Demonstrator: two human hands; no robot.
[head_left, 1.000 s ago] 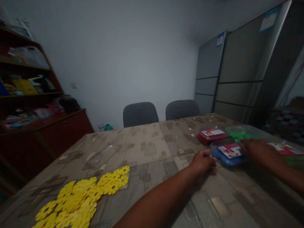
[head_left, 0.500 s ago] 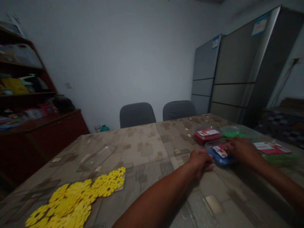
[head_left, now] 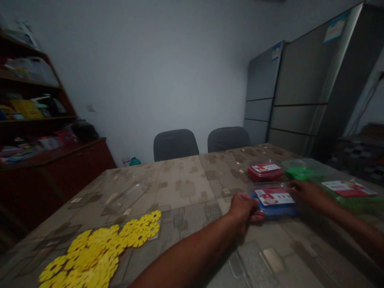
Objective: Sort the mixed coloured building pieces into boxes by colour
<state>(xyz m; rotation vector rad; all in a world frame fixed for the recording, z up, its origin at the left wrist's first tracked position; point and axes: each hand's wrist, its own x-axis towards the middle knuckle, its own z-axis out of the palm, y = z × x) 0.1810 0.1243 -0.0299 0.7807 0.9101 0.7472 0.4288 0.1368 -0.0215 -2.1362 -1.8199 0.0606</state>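
Observation:
A clear plastic box with blue contents (head_left: 276,209) and a red-and-white label sits at the right of the table in the head view. My left hand (head_left: 245,208) has its fingers closed on the left edge of this box. At the far right corner, my right hand (head_left: 306,194) pinches the rim, its fingertips partly hidden and blurred. Just behind stands a box with red contents (head_left: 265,171). To the right are an unlabelled clear box with green contents (head_left: 303,170) and a labelled box with green contents (head_left: 351,192).
Yellow flower-shaped plastic discs (head_left: 96,252) lie in a pile at the front left. Beyond them rests a clear plastic lid or tray (head_left: 127,198). Two grey chairs (head_left: 176,144) stand behind the patterned table (head_left: 186,180). A dark red cabinet (head_left: 57,172) is at left.
The box with blue contents has moved slightly left and nearer, and its label now faces me more squarely. Both hands have moved with it. The view has shifted a little.

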